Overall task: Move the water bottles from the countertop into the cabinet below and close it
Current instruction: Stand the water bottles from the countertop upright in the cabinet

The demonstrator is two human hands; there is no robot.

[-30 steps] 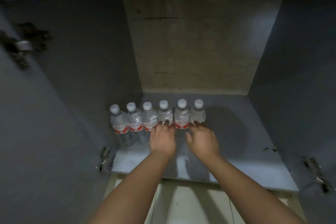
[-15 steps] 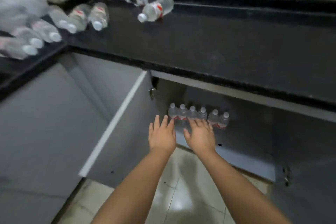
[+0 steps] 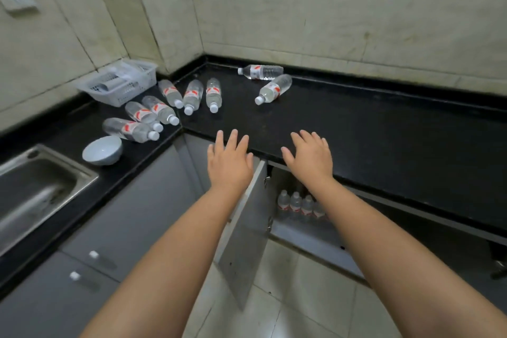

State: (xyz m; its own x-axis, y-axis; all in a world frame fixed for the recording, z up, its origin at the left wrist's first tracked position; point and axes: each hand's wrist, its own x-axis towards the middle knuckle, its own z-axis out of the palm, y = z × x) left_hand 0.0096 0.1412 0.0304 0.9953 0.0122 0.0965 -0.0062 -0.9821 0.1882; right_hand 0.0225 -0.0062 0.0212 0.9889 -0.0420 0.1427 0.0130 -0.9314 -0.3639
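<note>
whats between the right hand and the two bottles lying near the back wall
Only bare black countertop separates the right hand from the two bottles by the wall, as the head view shows.

Both hands [image 3: 230, 162] [image 3: 310, 159] outstretched, empty

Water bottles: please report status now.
Left hand and right hand open, empty, above counter edge. Eight water bottles lying on countertop. Cabinet door open. Nothing in the way.
</note>
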